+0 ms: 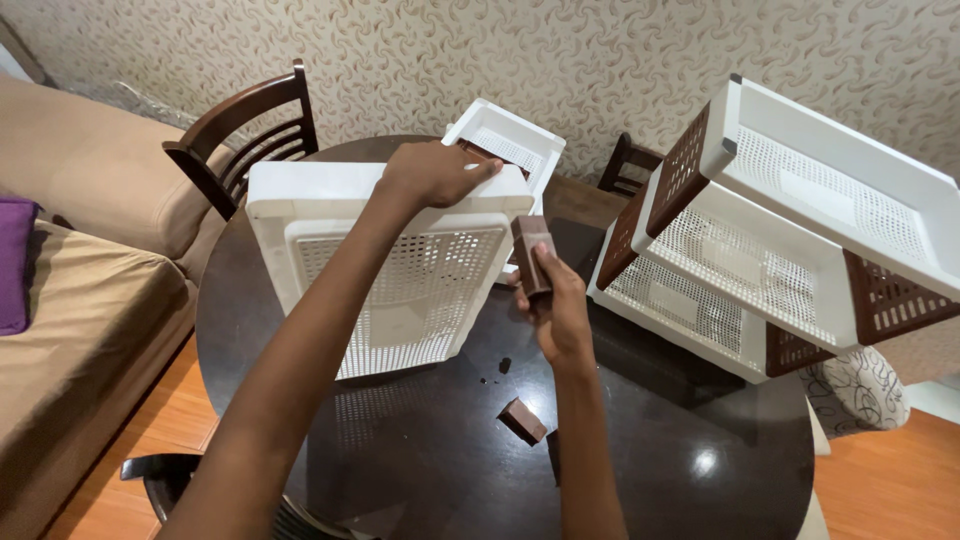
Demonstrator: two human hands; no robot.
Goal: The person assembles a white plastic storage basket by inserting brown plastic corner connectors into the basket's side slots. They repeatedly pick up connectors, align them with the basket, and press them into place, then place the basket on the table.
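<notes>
Gripping a tilted, empty white basket tray (pixel 400 290), the left hand (pixel 435 175); pinching a brown connector piece (pixel 530 255), the right hand (pixel 560 310).

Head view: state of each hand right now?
Left hand: closed on the top edge of the white perforated plastic tray, holding it tilted.
Right hand: closed around a small brown plastic block.
</notes>
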